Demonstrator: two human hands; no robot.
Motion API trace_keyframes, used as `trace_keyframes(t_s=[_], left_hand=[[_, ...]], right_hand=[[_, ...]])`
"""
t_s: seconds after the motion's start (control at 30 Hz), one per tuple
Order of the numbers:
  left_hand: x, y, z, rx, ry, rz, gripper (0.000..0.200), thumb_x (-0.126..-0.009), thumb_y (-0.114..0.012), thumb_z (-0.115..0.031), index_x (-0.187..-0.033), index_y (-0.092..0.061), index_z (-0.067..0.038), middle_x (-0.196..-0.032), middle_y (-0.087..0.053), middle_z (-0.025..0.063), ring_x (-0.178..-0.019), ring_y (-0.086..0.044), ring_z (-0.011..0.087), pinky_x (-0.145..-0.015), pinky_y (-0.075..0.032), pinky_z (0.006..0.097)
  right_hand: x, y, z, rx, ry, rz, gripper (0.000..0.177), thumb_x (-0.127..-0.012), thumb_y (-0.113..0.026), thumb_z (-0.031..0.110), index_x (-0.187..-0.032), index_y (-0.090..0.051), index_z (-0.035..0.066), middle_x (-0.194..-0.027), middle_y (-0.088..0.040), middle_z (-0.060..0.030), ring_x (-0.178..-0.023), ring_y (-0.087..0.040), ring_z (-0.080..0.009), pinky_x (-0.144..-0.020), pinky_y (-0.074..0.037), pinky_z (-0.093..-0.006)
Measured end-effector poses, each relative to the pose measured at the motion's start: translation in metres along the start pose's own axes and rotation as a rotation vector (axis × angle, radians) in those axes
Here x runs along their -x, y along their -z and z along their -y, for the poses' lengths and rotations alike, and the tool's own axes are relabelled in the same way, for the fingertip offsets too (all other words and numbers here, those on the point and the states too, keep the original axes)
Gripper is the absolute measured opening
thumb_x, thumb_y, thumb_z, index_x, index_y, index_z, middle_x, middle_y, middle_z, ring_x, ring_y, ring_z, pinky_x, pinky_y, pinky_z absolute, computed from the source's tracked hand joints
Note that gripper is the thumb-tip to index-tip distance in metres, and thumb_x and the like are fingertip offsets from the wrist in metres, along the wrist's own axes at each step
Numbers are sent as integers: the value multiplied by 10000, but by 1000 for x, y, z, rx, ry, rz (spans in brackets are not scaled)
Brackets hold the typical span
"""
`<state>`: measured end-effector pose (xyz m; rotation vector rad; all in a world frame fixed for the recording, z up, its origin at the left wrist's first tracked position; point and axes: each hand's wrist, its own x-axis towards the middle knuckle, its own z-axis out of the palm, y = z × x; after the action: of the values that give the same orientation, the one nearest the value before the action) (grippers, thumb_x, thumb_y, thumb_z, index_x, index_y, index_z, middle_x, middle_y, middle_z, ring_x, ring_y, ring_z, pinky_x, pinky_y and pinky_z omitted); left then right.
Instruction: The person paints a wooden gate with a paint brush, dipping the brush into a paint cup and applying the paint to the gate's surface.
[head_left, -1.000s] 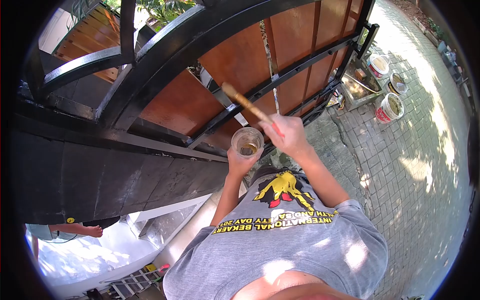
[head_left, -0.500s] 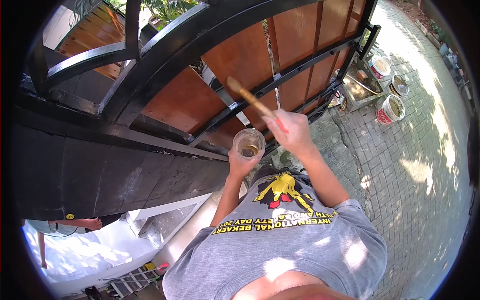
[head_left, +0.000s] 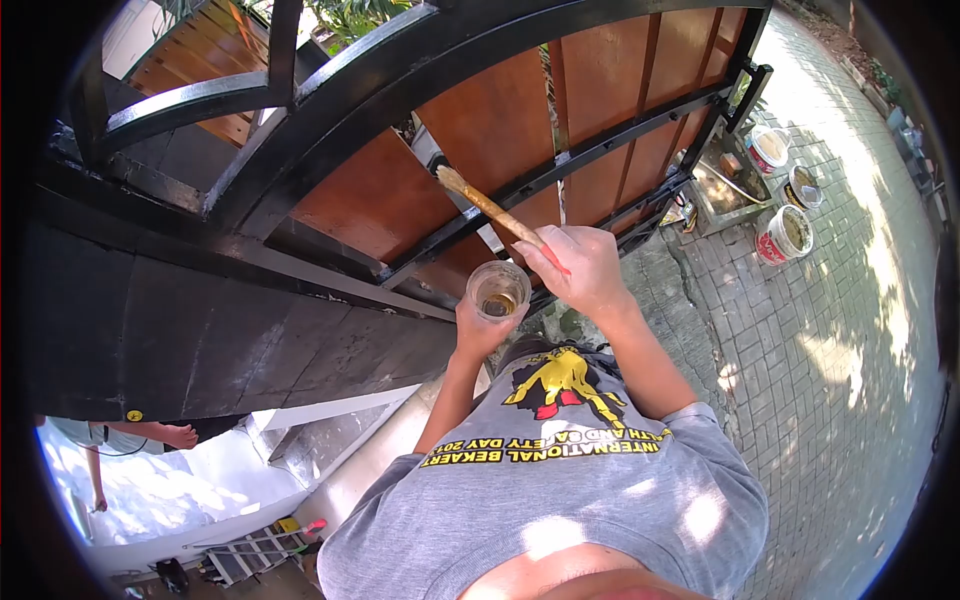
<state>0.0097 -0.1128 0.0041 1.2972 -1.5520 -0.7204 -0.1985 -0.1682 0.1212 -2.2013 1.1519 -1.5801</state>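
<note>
My right hand point(head_left: 588, 268) is closed around the red-ended handle of a paintbrush point(head_left: 500, 214). The brush slants up and left, its pale bristles overlapping the edge of a brown wooden panel point(head_left: 485, 120) in the black metal gate point(head_left: 350, 85). In my left hand point(head_left: 483, 328) is a clear plastic cup point(head_left: 499, 290), held close in front of my shirt, with some amber-brown liquid at its bottom. The cup sits just below the gate's lower bars.
Several buckets, one of them white and red point(head_left: 784, 236), stand on the grey paving point(head_left: 790, 370) at the right. Beyond the dark wall point(head_left: 200, 330) at lower left, another person's arm and foot point(head_left: 178, 434) show. A ladder point(head_left: 255, 553) lies below.
The brush tip has shifted left and slightly down, from the panel's face to near its left edge. My left hand keeps the cup in about the same place.
</note>
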Motion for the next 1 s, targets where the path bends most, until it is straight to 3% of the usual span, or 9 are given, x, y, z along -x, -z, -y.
trace_keyframes(t_s=[0.07,0.27,0.37,0.5,0.63,0.67,0.77,0.9,1.0], left_hand=[[-1,-2,-2,4,0,-6,625,-700,-919,-171,-1236,-641,-10,-1123,-745,116,-1027,-717,205,-948,-552,356],[0,2,1,32,49,-21,590,-718,-904,-149,-1226,-650,9,-1140,-726,117,-1044,-693,199,-960,-540,361],[-2,0,0,41,54,-22,596,-708,-913,-161,-1220,-652,-2,-1122,-742,113,-1027,-710,198,-947,-549,357],[-9,-4,1,44,20,-10,602,-702,-918,-169,-1218,-653,-7,-1115,-749,113,-1020,-719,198,-941,-553,355],[-10,-6,3,2,5,-16,608,-701,-917,-167,-1223,-651,-7,-1116,-750,115,-1019,-719,198,-938,-554,353],[-9,-5,3,6,12,-20,607,-701,-916,-167,-1223,-651,-6,-1114,-750,115,-1018,-719,198,-937,-555,353],[-7,-3,3,21,17,-24,595,-705,-915,-171,-1215,-656,-7,-1107,-751,116,-1017,-720,202,-933,-556,355],[-3,-6,7,62,69,-24,571,-712,-911,-175,-1199,-665,-9,-1099,-754,115,-1012,-722,209,-931,-558,357],[-11,-8,-1,66,10,-49,562,-714,-910,-176,-1192,-667,-8,-1101,-753,118,-1011,-723,210,-929,-559,360]], right_hand=[[-1,-2,-3,-25,-66,-8,335,-943,-740,300,-742,-596,74,-586,-574,-116,-517,-589,-336,-485,-444,-417],[-6,16,-34,-30,-357,-370,298,-974,-712,243,-760,-611,61,-574,-549,-154,-525,-594,-354,-490,-453,-422],[-7,14,-20,119,-239,-222,302,-969,-716,240,-754,-604,59,-575,-554,-145,-526,-598,-351,-491,-457,-421],[-3,0,-2,-7,74,-8,299,-936,-745,259,-744,-605,78,-576,-562,-116,-487,-567,-317,-469,-435,-414],[-6,5,-19,-65,-194,-130,289,-978,-702,242,-782,-613,48,-578,-573,-120,-502,-593,-307,-484,-453,-395],[-3,8,-32,-42,-289,-182,268,-1024,-652,236,-860,-679,26,-615,-621,-52,-523,-568,-97,-515,-448,-288],[-11,20,-35,-104,-471,-383,285,-1026,-647,234,-829,-660,27,-599,-608,-68,-498,-566,-131,-509,-456,-312],[-4,9,-18,26,-40,-54,250,-969,-714,216,-798,-653,45,-602,-567,-120,-496,-560,-289,-494,-436,-383],[-3,-5,1,-115,16,12,231,-958,-732,206,-827,-663,28,-612,-570,-112,-504,-571,-265,-497,-435,-370]])
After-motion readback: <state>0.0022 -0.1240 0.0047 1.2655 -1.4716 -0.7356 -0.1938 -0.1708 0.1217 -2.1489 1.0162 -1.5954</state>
